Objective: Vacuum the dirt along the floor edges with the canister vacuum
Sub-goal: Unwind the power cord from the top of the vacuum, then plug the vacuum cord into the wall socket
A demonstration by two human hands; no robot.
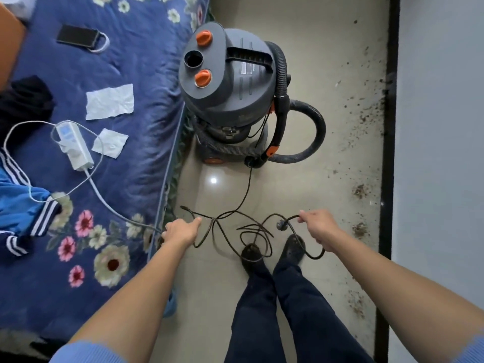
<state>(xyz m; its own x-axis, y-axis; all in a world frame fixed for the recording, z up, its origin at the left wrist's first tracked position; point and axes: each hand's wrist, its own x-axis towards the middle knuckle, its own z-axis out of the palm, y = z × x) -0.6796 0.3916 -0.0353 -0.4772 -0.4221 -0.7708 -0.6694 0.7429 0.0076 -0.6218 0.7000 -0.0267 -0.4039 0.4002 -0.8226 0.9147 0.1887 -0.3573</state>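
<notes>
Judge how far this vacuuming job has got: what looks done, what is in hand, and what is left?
Done: the canister vacuum stands on the floor beside the bed. In hand: the left hand and right hand hold its tangled cord; the plug hangs free, unconnected. Left: probably plugging into the power strip on the bed, then all the vacuuming, as dirt lines the wall edge.

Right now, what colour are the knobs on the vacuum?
The knobs are orange, clearest in the head view.
</notes>
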